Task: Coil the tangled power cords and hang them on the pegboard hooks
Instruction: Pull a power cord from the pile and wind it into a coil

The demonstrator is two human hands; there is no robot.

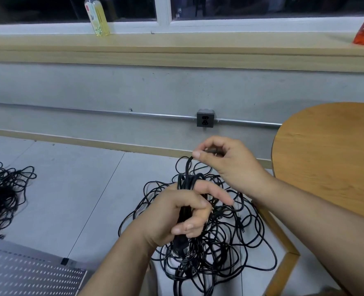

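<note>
Limp black cord, part-coiled above its tangle

The left hand (183, 212) grips a bundle of loops (185, 182); the right hand (226, 161) pinches the strand's free end. The tangled pile (219, 248) lies on the floor (80, 189), with the pegboard (27, 274) nearby. The cord looks light, floppy and likely to snag, so it is best held at the loop tops.

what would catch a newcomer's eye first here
The big tangle of black power cords on the pale floor tiles, centre frame. Above it the left hand grips a bundle of loops while the right hand pinches one cord. A second black tangle lies far left.
</note>
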